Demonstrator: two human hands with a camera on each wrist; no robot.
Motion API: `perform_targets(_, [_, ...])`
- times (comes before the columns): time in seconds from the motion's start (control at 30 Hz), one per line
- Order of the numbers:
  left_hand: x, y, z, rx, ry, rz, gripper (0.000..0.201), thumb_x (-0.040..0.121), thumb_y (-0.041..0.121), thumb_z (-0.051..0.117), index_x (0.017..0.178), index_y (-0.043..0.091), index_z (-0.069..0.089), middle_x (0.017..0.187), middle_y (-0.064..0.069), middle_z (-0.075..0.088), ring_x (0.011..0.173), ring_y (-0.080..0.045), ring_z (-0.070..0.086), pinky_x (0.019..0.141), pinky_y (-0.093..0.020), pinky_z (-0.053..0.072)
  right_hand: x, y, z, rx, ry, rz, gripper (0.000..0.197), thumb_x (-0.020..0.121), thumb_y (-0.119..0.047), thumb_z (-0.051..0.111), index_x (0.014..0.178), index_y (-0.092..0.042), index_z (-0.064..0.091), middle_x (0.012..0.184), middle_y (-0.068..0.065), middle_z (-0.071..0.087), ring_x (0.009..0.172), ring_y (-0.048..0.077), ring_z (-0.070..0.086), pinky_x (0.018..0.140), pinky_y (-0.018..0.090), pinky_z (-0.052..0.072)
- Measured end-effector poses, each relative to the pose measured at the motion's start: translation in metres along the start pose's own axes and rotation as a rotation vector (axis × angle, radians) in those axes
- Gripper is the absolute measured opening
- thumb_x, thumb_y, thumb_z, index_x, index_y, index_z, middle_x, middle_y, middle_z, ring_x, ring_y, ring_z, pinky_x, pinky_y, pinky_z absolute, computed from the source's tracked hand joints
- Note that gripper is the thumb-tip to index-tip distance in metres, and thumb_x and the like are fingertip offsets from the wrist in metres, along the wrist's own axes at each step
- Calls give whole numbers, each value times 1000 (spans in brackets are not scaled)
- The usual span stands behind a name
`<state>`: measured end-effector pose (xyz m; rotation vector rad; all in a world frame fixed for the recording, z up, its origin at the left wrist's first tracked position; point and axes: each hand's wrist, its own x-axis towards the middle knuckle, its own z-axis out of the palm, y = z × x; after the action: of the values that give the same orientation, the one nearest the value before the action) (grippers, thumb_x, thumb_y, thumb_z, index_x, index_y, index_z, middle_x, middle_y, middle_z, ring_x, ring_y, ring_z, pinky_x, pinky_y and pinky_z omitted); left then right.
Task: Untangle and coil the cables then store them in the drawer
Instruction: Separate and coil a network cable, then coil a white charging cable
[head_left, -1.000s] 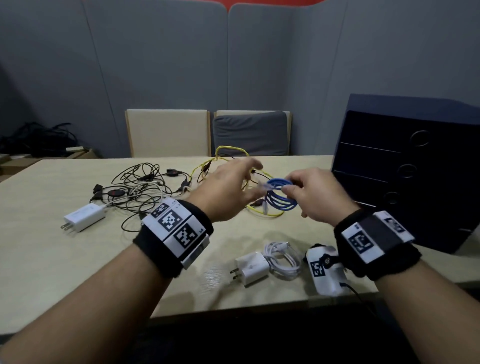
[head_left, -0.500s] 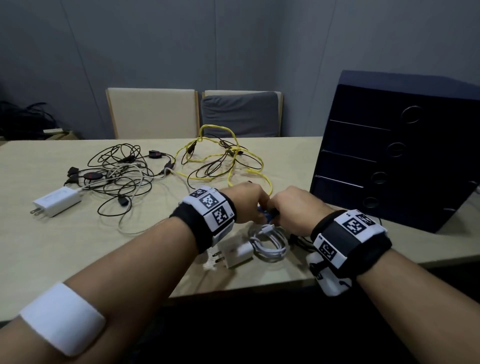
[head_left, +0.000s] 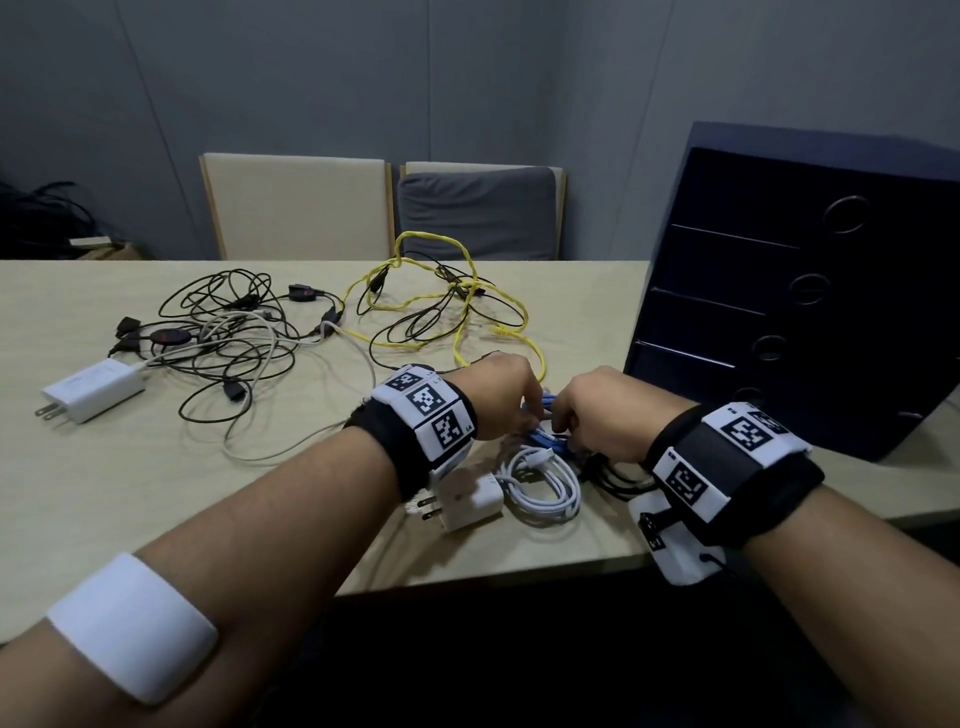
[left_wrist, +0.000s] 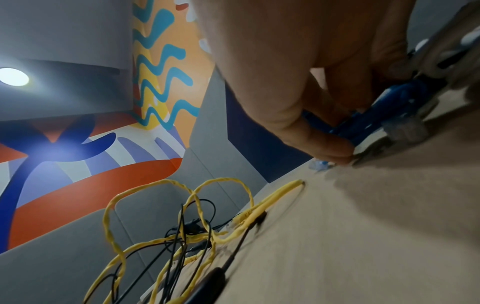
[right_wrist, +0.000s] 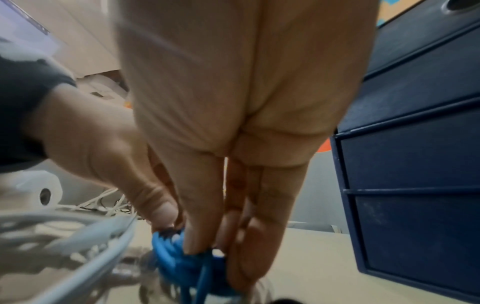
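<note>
Blue cable (head_left: 545, 436) coiled into a small bundle, held low over the table (head_left: 156, 467) near its front edge, between both hands. Left hand (head_left: 498, 395) on the bundle's left side, fingers (left_wrist: 324, 144) curled and pinching the loops. Right hand (head_left: 602, 415) on the right side, fingertips (right_wrist: 197, 236) pressed down onto the same coil, thumb closing from the opposite side. Long axis of the bundle running roughly left to right between the two grips. Drawer unit (head_left: 805, 291) standing to the right, all drawers closed; right hand nearer to it. White coiled cable (head_left: 545, 483) and white charger (head_left: 467, 499) directly beneath. Yellow cable (head_left: 441, 306) and black cables (head_left: 223, 332) tangled farther back. Likely next: transfer to one hand, freeing the other for a drawer.
</note>
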<state>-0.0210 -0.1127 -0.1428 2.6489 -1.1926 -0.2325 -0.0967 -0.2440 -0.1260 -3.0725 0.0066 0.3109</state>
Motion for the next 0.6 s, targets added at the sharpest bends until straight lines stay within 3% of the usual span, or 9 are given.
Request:
perform_targets(0.17, [-3, 1, -6, -7, 16, 27, 27, 90, 29, 66, 116, 22, 68, 115, -2, 61, 96, -16, 55, 77, -26, 40, -3, 9, -13, 68, 39, -25, 21, 85, -8, 67, 93, -27, 65, 91, -2, 64, 83, 20, 60, 75, 28, 51])
perform_targets(0.47, [-4, 4, -10, -38, 13, 62, 31, 93, 34, 61, 122, 26, 64, 119, -3, 58, 90, -10, 44, 78, -24, 32, -4, 21, -17, 175, 69, -28, 15, 89, -10, 65, 95, -23, 65, 76, -5, 65, 56, 5, 56, 58, 22, 43])
perform_targets(0.6, [-4, 5, -14, -35, 27, 58, 33, 93, 37, 60, 124, 27, 63, 120, -3, 57, 90, -11, 44, 78, -25, 32, -4, 24, -22, 189, 69, -17, 10, 91, -15, 65, 97, -23, 65, 77, 0, 70, 58, 6, 59, 62, 25, 47])
